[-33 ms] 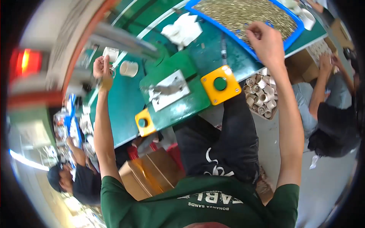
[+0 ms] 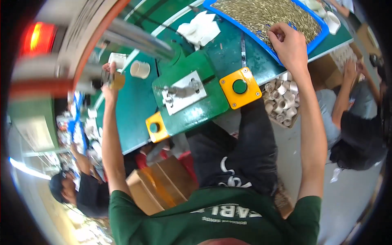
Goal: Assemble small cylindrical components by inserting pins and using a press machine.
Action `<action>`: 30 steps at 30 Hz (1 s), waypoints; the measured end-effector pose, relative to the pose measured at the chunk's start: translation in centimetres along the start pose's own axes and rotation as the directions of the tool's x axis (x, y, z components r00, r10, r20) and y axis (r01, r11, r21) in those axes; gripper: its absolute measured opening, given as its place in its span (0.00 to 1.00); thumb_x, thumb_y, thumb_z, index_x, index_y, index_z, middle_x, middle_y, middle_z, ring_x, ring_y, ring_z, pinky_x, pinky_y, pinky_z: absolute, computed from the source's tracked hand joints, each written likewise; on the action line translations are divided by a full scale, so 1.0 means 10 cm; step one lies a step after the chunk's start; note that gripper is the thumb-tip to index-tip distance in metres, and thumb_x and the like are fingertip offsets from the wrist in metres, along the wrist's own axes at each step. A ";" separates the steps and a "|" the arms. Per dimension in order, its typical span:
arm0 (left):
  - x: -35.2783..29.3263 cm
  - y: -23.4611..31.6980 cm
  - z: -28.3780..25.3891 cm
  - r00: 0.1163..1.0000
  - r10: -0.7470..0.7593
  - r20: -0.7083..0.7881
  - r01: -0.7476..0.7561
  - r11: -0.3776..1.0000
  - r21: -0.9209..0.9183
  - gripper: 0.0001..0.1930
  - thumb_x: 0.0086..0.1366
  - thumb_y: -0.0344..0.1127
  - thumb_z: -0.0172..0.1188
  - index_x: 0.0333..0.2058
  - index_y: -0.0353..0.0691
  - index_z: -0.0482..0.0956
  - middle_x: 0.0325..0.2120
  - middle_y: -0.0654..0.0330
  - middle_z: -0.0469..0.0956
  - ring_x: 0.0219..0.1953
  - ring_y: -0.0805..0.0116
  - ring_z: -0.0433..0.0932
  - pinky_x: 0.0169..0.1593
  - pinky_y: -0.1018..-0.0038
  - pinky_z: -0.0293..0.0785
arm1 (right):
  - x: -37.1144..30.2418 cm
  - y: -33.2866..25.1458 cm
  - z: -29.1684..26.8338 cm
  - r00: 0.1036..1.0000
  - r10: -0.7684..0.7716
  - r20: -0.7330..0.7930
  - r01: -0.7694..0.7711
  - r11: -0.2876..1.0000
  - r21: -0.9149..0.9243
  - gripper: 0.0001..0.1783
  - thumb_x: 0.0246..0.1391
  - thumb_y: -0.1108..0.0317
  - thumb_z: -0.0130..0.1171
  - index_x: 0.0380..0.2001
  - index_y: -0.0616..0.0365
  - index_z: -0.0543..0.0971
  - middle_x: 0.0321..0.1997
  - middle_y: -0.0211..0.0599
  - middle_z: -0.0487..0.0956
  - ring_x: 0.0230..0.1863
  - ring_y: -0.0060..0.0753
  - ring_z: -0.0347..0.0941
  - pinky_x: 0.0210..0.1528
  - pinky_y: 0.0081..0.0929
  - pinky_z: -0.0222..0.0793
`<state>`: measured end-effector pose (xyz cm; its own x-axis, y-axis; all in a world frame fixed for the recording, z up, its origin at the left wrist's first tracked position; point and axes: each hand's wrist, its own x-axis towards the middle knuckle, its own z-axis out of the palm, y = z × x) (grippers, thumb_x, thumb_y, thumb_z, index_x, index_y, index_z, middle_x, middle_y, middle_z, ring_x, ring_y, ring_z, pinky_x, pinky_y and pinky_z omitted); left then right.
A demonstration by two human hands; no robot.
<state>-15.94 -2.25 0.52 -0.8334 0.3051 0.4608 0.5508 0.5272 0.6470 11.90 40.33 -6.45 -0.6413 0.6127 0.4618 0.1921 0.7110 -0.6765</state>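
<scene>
My left hand [image 2: 109,93], at the far left of the green press [image 2: 200,108], is partly hidden behind a blurred yellowish cylinder [image 2: 118,81]. Its fingertips close on a white plastic cup-shaped fitting [image 2: 117,60]. A similar off-white fitting [image 2: 140,70] stands on the bench just to the right of it. Over the right side of a blue tray [image 2: 261,46] hangs my right hand [image 2: 290,48], its fingers curled and tips together. Whatever they pinch is too small to make out. Many small brass-coloured pins [image 2: 261,16] fill the tray.
Two yellow boxes with green buttons, one right [image 2: 245,98] and one left [image 2: 157,134], flank the press. Crumpled white cloth [image 2: 200,30] lies behind it. A carton of white fittings [image 2: 281,102] sits below the bench edge. Other people work at both sides.
The view has shifted slightly. The yellowish cylinder now covers my left hand rather than its wrist. My right hand stays over the tray, fingers still curled.
</scene>
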 end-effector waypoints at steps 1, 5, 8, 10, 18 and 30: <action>-0.16 -0.22 -0.36 0.995 -0.096 -0.016 0.097 0.967 0.235 0.13 0.66 0.43 0.57 0.38 0.38 0.74 0.24 0.65 0.75 0.23 0.81 0.71 0.23 0.82 0.63 | 0.02 -0.07 0.03 1.000 -0.023 -0.002 0.023 1.000 0.002 0.08 0.48 0.66 0.59 0.31 0.57 0.80 0.27 0.43 0.81 0.31 0.45 0.78 0.36 0.36 0.73; -0.81 -0.18 -0.58 0.970 -0.230 -0.081 0.228 0.973 -0.039 0.12 0.66 0.42 0.56 0.36 0.38 0.74 0.26 0.65 0.73 0.25 0.80 0.72 0.26 0.82 0.64 | 0.00 -0.18 0.00 0.999 -0.002 0.047 0.001 1.000 0.018 0.08 0.49 0.66 0.60 0.30 0.58 0.80 0.24 0.41 0.80 0.26 0.39 0.77 0.33 0.32 0.72; -1.02 -0.36 -0.62 0.860 -0.508 -0.033 0.496 0.851 -0.174 0.16 0.67 0.47 0.54 0.39 0.37 0.74 0.29 0.65 0.74 0.29 0.78 0.73 0.34 0.81 0.68 | 0.00 -0.17 0.00 0.998 0.002 0.068 -0.002 1.000 -0.003 0.08 0.49 0.66 0.60 0.30 0.59 0.80 0.25 0.41 0.80 0.26 0.38 0.76 0.33 0.32 0.71; -1.08 -0.45 -0.66 0.858 -0.513 -0.032 0.492 0.839 -0.233 0.15 0.68 0.46 0.53 0.39 0.38 0.74 0.30 0.64 0.74 0.31 0.78 0.73 0.35 0.80 0.68 | -0.01 -0.19 -0.02 0.997 -0.005 0.071 0.005 1.000 -0.003 0.08 0.49 0.66 0.60 0.30 0.59 0.80 0.25 0.41 0.80 0.26 0.39 0.77 0.33 0.32 0.71; -1.26 0.16 -0.39 0.995 0.090 -0.040 -0.061 0.883 0.466 0.18 0.60 0.42 0.63 0.43 0.38 0.73 0.47 0.50 0.65 0.42 0.58 0.76 0.33 0.71 0.75 | 0.00 -0.16 -0.04 0.998 0.003 0.067 -0.001 0.999 -0.033 0.08 0.49 0.66 0.60 0.30 0.60 0.80 0.25 0.42 0.80 0.26 0.39 0.78 0.33 0.32 0.72; -1.48 -0.26 -0.77 0.974 -0.222 0.036 0.202 0.934 0.296 0.22 0.60 0.44 0.62 0.46 0.37 0.68 0.39 0.50 0.74 0.42 0.60 0.75 0.45 0.67 0.71 | -0.03 -0.21 -0.03 0.998 0.000 0.069 0.001 1.000 -0.007 0.07 0.48 0.68 0.60 0.29 0.60 0.79 0.26 0.43 0.80 0.28 0.40 0.78 0.34 0.33 0.72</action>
<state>-4.67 -14.23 -3.34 -0.9358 0.2088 0.2840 0.3329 0.7882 0.5176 11.89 38.82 -5.01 -0.6909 0.5875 0.4213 0.1968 0.7136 -0.6724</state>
